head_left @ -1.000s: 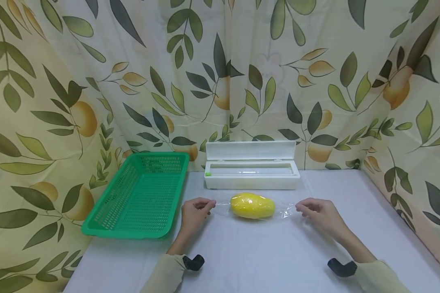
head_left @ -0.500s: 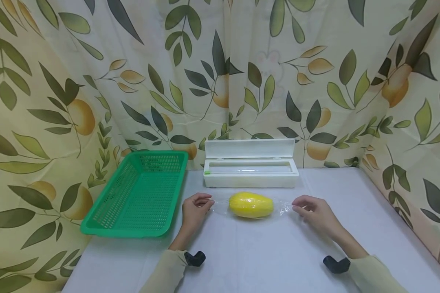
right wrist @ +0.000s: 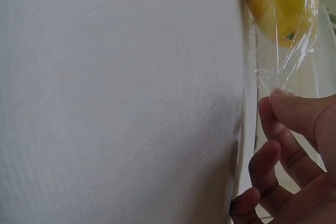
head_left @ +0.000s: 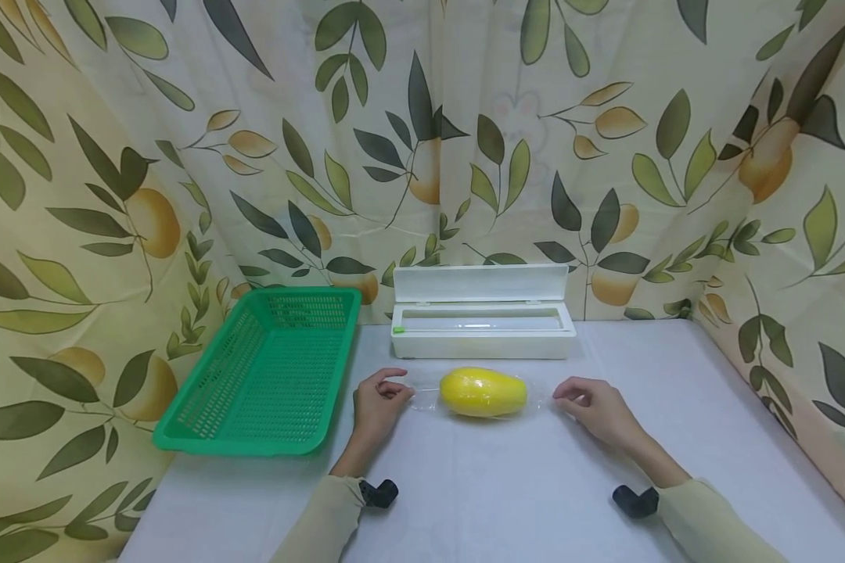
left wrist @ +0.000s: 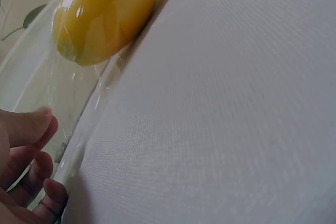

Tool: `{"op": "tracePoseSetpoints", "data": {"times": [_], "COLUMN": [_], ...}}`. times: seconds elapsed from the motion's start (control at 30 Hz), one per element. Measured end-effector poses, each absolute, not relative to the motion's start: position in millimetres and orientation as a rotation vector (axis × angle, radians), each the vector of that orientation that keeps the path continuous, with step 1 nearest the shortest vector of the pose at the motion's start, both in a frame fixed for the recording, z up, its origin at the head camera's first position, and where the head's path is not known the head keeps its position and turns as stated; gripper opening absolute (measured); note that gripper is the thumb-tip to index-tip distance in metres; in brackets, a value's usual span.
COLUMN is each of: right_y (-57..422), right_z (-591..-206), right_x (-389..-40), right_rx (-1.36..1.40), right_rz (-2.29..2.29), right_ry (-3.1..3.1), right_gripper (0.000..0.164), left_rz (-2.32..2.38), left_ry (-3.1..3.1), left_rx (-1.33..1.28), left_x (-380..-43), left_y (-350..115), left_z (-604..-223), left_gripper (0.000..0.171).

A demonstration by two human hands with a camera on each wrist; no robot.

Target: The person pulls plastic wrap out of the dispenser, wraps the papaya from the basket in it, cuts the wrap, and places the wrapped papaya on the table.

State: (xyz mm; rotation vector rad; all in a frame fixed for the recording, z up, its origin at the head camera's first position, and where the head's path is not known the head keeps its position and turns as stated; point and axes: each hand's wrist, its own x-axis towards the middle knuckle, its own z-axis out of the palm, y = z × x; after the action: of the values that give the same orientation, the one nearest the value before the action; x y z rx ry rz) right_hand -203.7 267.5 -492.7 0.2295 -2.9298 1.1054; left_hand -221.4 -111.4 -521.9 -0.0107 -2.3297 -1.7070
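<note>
A smooth yellow oblong fruit (head_left: 483, 392), greenish at one end in the left wrist view, lies sideways inside clear cling film (head_left: 426, 397). The film gathers into loose ends on both sides of it. At the left end, my left hand (head_left: 376, 407) pinches the film between thumb and forefinger, its other fingers curled loosely. My right hand (head_left: 598, 410) pinches the opposite end the same way. In the right wrist view the film (right wrist: 286, 69) runs in tight creases from the fruit (right wrist: 283, 3) to the right thumb and forefinger.
Behind the fruit stands a white cling film dispenser (head_left: 483, 346) with its lid (head_left: 480, 283) raised and a roll inside. A green perforated basket (head_left: 253, 447) is to the left. White cloth covers the table (head_left: 493, 493), and leaf-patterned curtains (head_left: 465, 180) enclose its back and sides.
My right hand has moved left, closer to the fruit, still pinching its end of the film. The left hand has shifted very slightly rightward. The fruit stays in place.
</note>
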Motion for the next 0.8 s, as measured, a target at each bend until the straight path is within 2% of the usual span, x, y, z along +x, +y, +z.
{"op": "tracePoseSetpoints", "data": {"times": [0.8], "right_y": [270.5], "right_z": [-492.2], "right_x": [-199.4], "right_rx": [0.267], "right_rz": [1.045], "right_ry": [-2.952], "right_gripper": [0.008], "left_rz": [-1.652], "left_ry": [-2.367], "left_rx": [-0.010], "left_x": [-215.2], "left_y": [-112.0], "left_z": [-524.9], "left_gripper": [0.029]}}
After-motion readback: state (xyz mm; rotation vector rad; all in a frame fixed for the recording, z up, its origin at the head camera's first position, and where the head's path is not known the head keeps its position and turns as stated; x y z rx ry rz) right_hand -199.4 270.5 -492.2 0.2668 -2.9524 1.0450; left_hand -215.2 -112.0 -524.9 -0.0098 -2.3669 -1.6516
